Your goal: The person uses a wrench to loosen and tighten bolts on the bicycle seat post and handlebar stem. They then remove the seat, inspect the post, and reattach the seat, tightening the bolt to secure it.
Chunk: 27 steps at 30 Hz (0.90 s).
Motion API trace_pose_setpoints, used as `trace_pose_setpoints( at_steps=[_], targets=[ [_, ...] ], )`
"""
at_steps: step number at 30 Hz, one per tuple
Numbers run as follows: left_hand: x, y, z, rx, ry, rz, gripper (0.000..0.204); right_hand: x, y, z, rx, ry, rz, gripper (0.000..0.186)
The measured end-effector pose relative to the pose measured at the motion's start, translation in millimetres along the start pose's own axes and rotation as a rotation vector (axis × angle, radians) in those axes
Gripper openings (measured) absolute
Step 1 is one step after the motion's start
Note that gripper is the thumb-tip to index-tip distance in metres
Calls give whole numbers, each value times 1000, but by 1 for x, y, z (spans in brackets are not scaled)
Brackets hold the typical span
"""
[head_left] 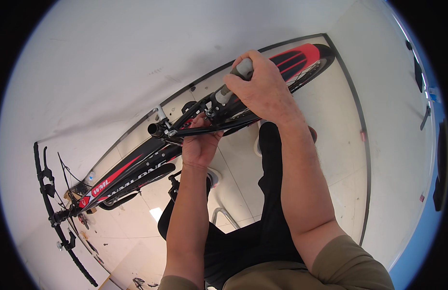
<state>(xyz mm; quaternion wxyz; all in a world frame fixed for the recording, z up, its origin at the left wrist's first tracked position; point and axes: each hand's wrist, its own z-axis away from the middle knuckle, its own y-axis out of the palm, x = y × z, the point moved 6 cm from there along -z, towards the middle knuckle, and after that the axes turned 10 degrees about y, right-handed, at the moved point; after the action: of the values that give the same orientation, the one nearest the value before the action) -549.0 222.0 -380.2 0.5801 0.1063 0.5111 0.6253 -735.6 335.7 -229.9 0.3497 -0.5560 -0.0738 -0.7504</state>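
Note:
A black and red bicycle [132, 166] stands along the wall, its handlebar at the left and its rear wheel at the upper right. Closed round the grey rounded handle of a tool [244, 69], my right hand [268, 89] is above the rear frame. The tool's lower end meets a dark bracket near the frame tubes. Below it, my left hand [201, 147] reaches palm up under a black frame tube [199, 130]. Its fingers curl up between the tubes beside the bracket; what they pinch is hidden. The open seat tube [156, 129] has a silver clamp lever [161, 113].
A red and black mudguard [301, 60] covers the rear wheel. The black handlebar [50, 203] extends at the far left. A curved metal tube [226, 215] shows between my legs on the tiled floor. White walls rise behind the bicycle and at the right.

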Motion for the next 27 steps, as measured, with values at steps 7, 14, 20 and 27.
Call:
trace_pose_setpoints(
  at_steps=[7,14,20,27],
  targets=[
    [5,-1,-5,44,-52,-77,29,-3,1,-1,-16,-29,-7,30],
    [5,-5,-7,113,-92,-128,37,3,2,1,-11,-1,32,30],
    [1,1,-5,11,-28,-107,29,-7,2,-4,-49,-51,14,39],
    [0,-8,-6,22,7,-30,19,-5,4,-4,-59,-65,26,39]
  ],
)
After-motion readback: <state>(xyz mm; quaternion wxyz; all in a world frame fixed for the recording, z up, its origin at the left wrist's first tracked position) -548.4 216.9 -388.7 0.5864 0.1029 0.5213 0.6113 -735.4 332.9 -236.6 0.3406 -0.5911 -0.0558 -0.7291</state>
